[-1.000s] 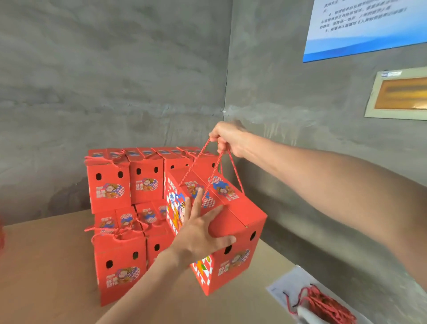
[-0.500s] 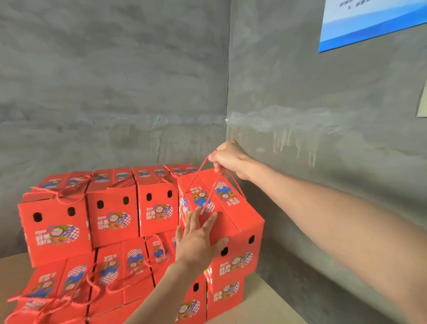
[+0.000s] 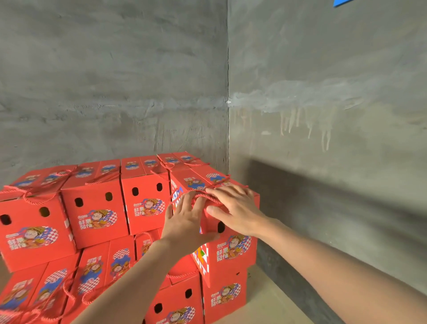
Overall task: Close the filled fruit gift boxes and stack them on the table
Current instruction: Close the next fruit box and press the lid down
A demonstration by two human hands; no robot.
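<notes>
The red gift box (image 3: 233,249) that hung from its rope half a second ago is now down on the pile, and the right hand (image 3: 238,208) has let the cord drop and come to lie flat on the lid. The box sits at the right end of the upper row, right of centre in the frame, close to the corner where the two grey walls (image 3: 115,81) meet. Its lid is closed and it rests on two lower boxes, turned a little out of line with its neighbours.

The right hand's fingers are stretched out across the top, with the thumb down on the front face above one of the round holes. The red rope handle (image 3: 204,196) lies slack on the lid, running under those fingers. The left hand (image 3: 184,226), fingers spread and straight, presses against the near left corner of the box.

The other stacked boxes (image 3: 92,215) fill the lower left of the frame in two tiers, their cords lying loose over the lids. A strip of the tan table (image 3: 265,298) shows at lower right, beside the wall. A scrap of a blue sign (image 3: 342,2) peeks in at the top edge.
</notes>
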